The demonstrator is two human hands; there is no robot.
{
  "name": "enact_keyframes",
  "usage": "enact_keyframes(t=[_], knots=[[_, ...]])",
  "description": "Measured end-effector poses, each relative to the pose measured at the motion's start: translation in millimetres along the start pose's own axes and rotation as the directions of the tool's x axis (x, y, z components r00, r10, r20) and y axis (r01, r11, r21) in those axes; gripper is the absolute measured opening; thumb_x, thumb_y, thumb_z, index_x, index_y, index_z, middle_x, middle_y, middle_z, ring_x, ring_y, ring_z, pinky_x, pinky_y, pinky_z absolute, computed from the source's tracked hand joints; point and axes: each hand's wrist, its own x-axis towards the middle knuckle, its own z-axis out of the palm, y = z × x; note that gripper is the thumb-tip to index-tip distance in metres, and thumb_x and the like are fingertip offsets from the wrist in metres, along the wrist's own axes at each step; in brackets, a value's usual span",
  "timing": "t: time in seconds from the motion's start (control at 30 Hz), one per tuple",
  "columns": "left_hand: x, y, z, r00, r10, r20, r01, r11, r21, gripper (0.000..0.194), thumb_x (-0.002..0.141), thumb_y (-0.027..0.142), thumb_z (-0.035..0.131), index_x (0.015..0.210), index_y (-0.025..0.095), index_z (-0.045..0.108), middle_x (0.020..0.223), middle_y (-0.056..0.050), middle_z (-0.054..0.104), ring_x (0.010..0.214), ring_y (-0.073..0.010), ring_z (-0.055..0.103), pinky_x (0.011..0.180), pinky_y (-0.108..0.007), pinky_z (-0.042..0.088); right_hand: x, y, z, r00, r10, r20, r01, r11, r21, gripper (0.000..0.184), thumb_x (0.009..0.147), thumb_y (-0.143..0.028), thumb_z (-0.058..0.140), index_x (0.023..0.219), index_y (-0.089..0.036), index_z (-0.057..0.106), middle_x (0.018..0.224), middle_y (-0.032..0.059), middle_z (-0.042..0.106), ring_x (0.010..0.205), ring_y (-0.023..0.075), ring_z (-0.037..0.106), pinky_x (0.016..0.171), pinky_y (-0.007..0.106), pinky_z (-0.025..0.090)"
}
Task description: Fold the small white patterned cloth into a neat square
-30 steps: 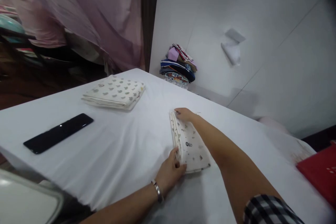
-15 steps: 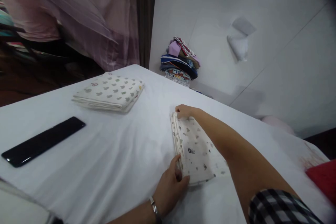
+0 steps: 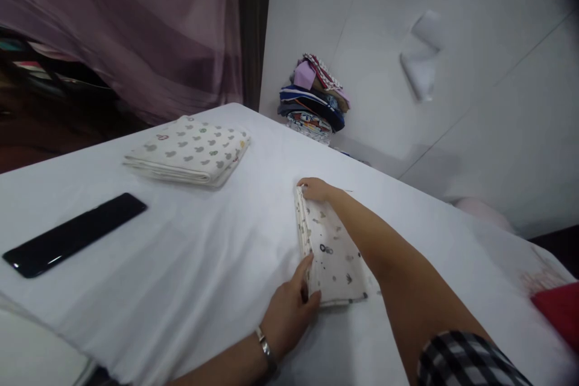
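A folded white cloth (image 3: pixel 335 259) with small printed figures lies on the white-covered table (image 3: pixel 203 265). My left hand (image 3: pixel 289 313), with a silver bracelet at the wrist, grips its near left corner, thumb on top and fingers along the layered edge. At the far left corner, my right hand (image 3: pixel 315 189) is closed on the same cloth, its fingertips partly hidden. My right forearm covers part of the cloth's right side. Further left rests a thicker folded cloth (image 3: pixel 192 149) with a grey print, touched by neither hand.
A black phone (image 3: pixel 75 235) lies at the table's left. Behind the far edge, a stack of folded clothes (image 3: pixel 313 99) stands against the pale wall (image 3: pixel 362 12). A mauve curtain (image 3: pixel 181 24) hangs at the back left. Something red (image 3: pixel 558 310) sits at the right edge.
Both hands keep their hold on the cloth's left edge, with only slight shifts. The camera view has turned a little, and the person in pink at the upper left is out of sight.
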Motion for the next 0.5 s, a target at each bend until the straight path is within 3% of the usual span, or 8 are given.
enact_keyframes(t=[0.17, 0.3, 0.5], knots=[[-1.3, -1.7, 0.6, 0.997, 0.081, -0.010, -0.079, 0.990, 0.115, 0.066, 0.081, 0.032, 0.042, 0.143, 0.023, 0.025, 0.064, 0.003, 0.054, 0.060, -0.0141, 0.049, 0.061, -0.025, 0.035, 0.9, 14.1, 16.4, 0.992, -0.026, -0.123, 0.038, 0.995, 0.096, 0.046, 0.070, -0.017, 0.053, 0.115, -0.023, 0.059, 0.112, 0.0033, 0.063, 0.100, 0.0216, 0.057, 0.087, 0.032, 0.044], [-0.7, -3.5, 1.6, 0.994, 0.105, -0.006, -0.101, 0.970, 0.219, 0.054, 0.082, 0.035, 0.041, 0.136, 0.026, 0.041, 0.068, 0.000, 0.058, 0.063, -0.0156, 0.052, 0.063, -0.026, 0.036, -0.7, 20.7, 30.4, 0.967, -0.043, -0.251, 0.080, 0.987, 0.140, 0.046, 0.072, -0.017, 0.051, 0.118, -0.021, 0.058, 0.113, 0.0029, 0.063, 0.101, 0.0193, 0.056, 0.090, 0.030, 0.042], [2.5, -3.8, 2.9, 0.997, 0.074, -0.029, -0.061, 0.949, 0.308, 0.051, 0.082, 0.036, 0.040, 0.132, 0.026, 0.047, 0.072, -0.003, 0.062, 0.066, -0.0180, 0.054, 0.065, -0.028, 0.036, -8.9, 18.8, 41.0, 0.909, -0.145, -0.391, 0.110, 0.988, -0.110, 0.043, 0.079, -0.019, 0.049, 0.122, -0.018, 0.055, 0.125, 0.0081, 0.056, 0.117, 0.0224, 0.045, 0.104, 0.041, 0.027]])
